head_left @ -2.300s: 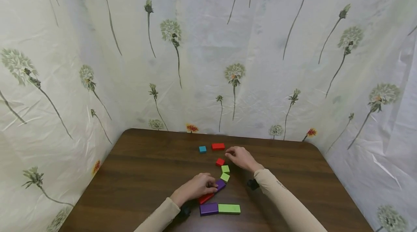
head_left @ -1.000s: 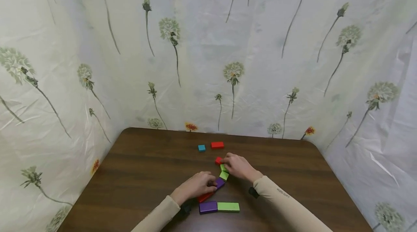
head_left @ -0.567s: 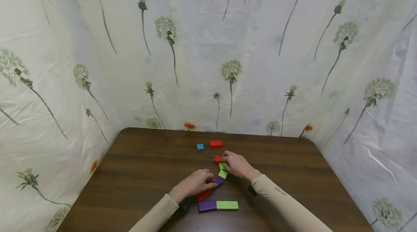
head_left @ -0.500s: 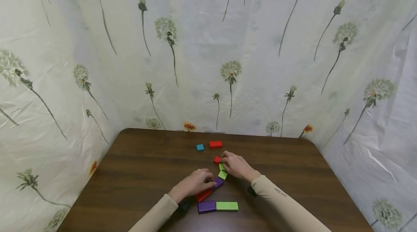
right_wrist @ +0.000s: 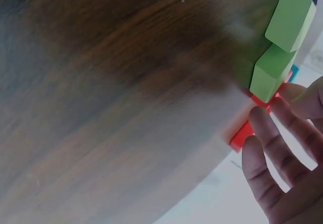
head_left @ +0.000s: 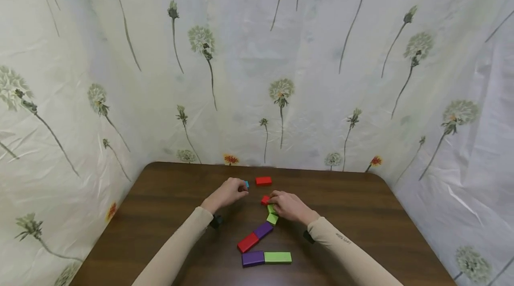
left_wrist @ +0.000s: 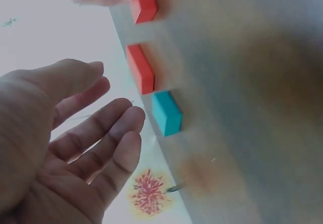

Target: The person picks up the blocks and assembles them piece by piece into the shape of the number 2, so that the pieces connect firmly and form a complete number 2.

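Note:
My left hand (head_left: 226,194) hovers beside a small blue block (left_wrist: 167,114) near the table's far side. Its fingers are loosely bent and hold nothing, and a gap to the block shows in the left wrist view. My right hand (head_left: 291,207) has its fingertips at a small red block (head_left: 264,200), touching its side with fingers fairly straight. Part of that hand covers the upper of two small green blocks (right_wrist: 272,72). The lower green block (head_left: 272,219) adjoins a purple block (head_left: 263,230), which meets a longer red block (head_left: 248,242) in a slanting, curved line.
Another red block (head_left: 263,181) lies beyond the hands, right of the blue one. Nearest me, a purple block (head_left: 253,259) and a long green block (head_left: 278,258) lie end to end. A flower-printed curtain (head_left: 249,76) rises behind the brown table (head_left: 341,232).
My left hand has left the purple and red blocks and moved away from me to the blue block. My right hand came down earlier to the small red block and stays there.

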{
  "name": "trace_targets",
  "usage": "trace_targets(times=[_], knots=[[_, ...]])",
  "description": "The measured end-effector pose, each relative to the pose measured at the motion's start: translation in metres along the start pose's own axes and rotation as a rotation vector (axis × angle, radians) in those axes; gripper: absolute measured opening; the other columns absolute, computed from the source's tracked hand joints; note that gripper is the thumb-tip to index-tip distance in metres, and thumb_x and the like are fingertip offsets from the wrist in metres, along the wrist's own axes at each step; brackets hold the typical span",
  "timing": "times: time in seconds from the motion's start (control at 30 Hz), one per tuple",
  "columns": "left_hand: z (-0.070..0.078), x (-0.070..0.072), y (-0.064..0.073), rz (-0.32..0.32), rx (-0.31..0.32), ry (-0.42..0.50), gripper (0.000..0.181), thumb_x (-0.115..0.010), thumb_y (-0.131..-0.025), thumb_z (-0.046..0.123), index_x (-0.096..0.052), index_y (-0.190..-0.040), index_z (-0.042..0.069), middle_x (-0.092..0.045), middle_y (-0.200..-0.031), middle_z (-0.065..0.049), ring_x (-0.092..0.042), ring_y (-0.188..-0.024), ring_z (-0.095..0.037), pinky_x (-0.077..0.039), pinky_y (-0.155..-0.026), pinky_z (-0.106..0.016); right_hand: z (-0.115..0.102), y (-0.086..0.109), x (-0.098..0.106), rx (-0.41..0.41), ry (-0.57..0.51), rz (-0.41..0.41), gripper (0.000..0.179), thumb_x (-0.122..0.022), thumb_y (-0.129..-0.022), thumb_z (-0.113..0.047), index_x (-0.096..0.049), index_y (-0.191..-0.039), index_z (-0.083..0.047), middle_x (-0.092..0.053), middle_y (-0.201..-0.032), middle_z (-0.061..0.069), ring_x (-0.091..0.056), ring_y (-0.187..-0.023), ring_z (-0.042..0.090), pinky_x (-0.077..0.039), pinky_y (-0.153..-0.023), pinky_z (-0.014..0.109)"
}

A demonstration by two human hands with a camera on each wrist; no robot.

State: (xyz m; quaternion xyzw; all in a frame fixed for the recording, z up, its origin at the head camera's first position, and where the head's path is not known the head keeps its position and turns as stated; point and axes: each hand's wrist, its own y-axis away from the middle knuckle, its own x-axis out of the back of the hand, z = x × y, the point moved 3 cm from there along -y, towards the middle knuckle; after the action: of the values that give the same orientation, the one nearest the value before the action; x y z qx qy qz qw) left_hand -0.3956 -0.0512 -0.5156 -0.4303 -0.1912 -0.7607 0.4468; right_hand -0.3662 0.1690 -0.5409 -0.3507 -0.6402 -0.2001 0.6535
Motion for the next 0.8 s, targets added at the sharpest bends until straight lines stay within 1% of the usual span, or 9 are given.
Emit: trace_targets(times=[0.1, 0.27, 0.47, 0.6, 0.8], knots=[[-0.002, 0.005, -0.009, -0.006, 0.003, -0.013, 0.011, -0.065, -0.093, 0.016, -0.071, -0.097, 0.009, -0.064, -0.086, 0.003, -0.055, -0.071, -0.009, -0.047, -0.063, -0.024, -0.001, 0.002, -0.002, -0.006, 0.003, -0.015, 0.024, -0.061, -0.088, -0.009, -0.074, -0.108, -0.012, -0.064, -0.110, 0.002, -0.065, -0.096, 0.018, -0.053, -0.078, 0.035], [-0.002, 0.008, -0.022, -0.007, 0.011, -0.033, 0.014, -0.065, -0.092, 0.018, -0.072, -0.099, 0.008, -0.064, -0.085, 0.002, -0.055, -0.069, -0.009, -0.046, -0.062, -0.025, 0.000, 0.003, -0.006, -0.015, 0.006, -0.039, 0.025, -0.061, -0.088, -0.009, -0.073, -0.109, -0.013, -0.064, -0.112, 0.002, -0.065, -0.098, 0.017, -0.053, -0.080, 0.035], [-0.007, 0.010, -0.031, 0.005, 0.024, -0.061, 0.015, -0.064, -0.093, 0.015, -0.071, -0.103, 0.006, -0.067, -0.091, -0.001, -0.060, -0.077, -0.011, -0.051, -0.070, -0.027, 0.001, 0.004, -0.008, -0.009, 0.003, -0.036, 0.025, -0.059, -0.089, -0.010, -0.073, -0.110, -0.013, -0.064, -0.112, 0.001, -0.065, -0.097, 0.016, -0.054, -0.080, 0.034], [-0.010, 0.012, -0.037, 0.022, 0.029, -0.092, 0.017, -0.064, -0.093, 0.014, -0.071, -0.106, 0.005, -0.068, -0.097, -0.003, -0.062, -0.086, -0.014, -0.051, -0.078, -0.031, 0.001, 0.004, -0.007, -0.005, 0.000, -0.038, 0.025, -0.058, -0.090, -0.010, -0.073, -0.109, -0.013, -0.064, -0.112, 0.002, -0.066, -0.096, 0.017, -0.054, -0.079, 0.034], [-0.007, 0.018, -0.047, 0.083, 0.002, -0.131, 0.016, -0.065, -0.092, 0.015, -0.071, -0.104, 0.006, -0.069, -0.100, -0.005, -0.063, -0.092, -0.020, -0.051, -0.082, -0.036, 0.001, 0.001, -0.002, -0.006, 0.000, -0.034, 0.024, -0.059, -0.090, -0.009, -0.073, -0.109, -0.012, -0.064, -0.112, 0.002, -0.066, -0.095, 0.017, -0.054, -0.078, 0.035]])
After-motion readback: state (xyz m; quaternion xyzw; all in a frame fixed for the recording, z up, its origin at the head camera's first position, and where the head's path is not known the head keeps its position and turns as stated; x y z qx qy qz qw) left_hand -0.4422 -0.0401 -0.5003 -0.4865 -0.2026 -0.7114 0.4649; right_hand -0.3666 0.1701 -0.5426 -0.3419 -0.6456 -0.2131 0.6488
